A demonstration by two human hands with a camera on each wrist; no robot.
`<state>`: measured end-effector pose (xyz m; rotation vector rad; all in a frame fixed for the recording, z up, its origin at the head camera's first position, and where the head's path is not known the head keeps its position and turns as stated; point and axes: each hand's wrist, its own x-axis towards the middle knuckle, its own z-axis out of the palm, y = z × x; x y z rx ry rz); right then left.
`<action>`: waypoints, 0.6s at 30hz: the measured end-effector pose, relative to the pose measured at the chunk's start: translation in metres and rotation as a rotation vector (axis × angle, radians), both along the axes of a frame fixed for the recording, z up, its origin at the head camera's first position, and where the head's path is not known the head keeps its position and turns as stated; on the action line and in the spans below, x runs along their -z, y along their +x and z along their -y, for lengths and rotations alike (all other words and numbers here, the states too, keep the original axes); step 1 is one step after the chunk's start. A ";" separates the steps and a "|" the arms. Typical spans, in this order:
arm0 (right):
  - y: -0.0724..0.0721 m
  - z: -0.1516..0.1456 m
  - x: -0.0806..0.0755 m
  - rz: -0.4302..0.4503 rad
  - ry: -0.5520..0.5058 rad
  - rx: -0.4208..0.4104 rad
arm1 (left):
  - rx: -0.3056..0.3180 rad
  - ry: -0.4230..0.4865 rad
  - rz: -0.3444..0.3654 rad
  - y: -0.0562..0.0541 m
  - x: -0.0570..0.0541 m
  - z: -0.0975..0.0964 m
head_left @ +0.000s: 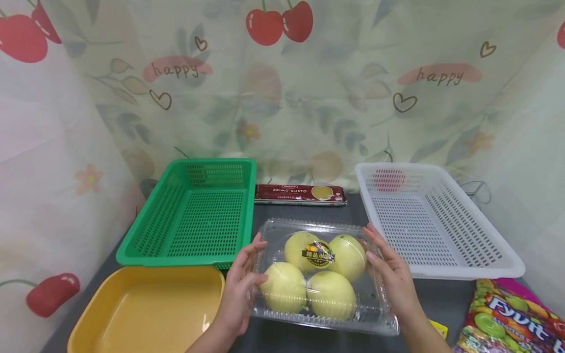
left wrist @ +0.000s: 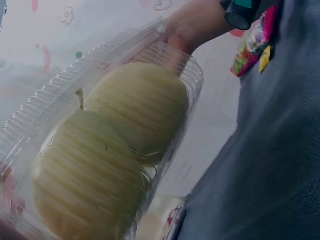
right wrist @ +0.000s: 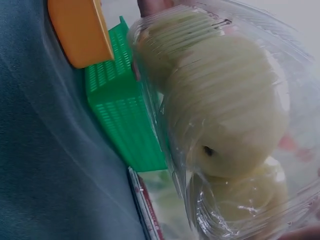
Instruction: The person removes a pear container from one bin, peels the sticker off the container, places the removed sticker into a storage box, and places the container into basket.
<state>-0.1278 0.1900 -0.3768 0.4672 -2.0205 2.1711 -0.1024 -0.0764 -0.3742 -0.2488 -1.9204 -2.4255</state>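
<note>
A clear plastic clamshell box [head_left: 328,327] is held up over the dark table, tilted so its top faces me. Inside it sit several round pale yellow-green fruits [head_left: 284,289], under a black and gold label [head_left: 319,254] on the lid. My left hand [head_left: 238,284] grips the box's left side, with the thumb on top. On the opposite side my right hand [head_left: 393,274] holds the edge, thumb and fingers over the lid's rim. In the left wrist view, a short stem shows on one fruit [left wrist: 90,175]. The fruits [right wrist: 225,105] press close together in the right wrist view.
Behind on the left stands a green basket [head_left: 185,262], with a yellow tub [head_left: 154,304] in front of it. A white basket [head_left: 468,272] is at the right. A dark red spaghetti pack [head_left: 300,194] lies between the baskets. A colourful Fyvit bag [head_left: 507,318] lies front right, near a small yellow item [head_left: 439,329].
</note>
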 end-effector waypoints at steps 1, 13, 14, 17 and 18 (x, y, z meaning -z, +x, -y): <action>0.001 0.000 0.002 -0.001 -0.009 -0.007 | -0.003 -0.007 0.001 0.000 0.002 0.000; 0.000 -0.002 0.024 -0.036 -0.052 -0.052 | -0.013 -0.012 -0.019 0.004 0.027 -0.005; 0.000 -0.002 0.026 -0.037 -0.056 -0.054 | -0.012 -0.021 -0.023 0.004 0.029 -0.005; -0.002 -0.003 0.033 -0.039 -0.068 -0.060 | -0.015 -0.030 -0.032 0.004 0.034 -0.005; -0.002 -0.003 0.036 -0.038 -0.071 -0.061 | -0.018 -0.033 -0.033 0.004 0.036 -0.005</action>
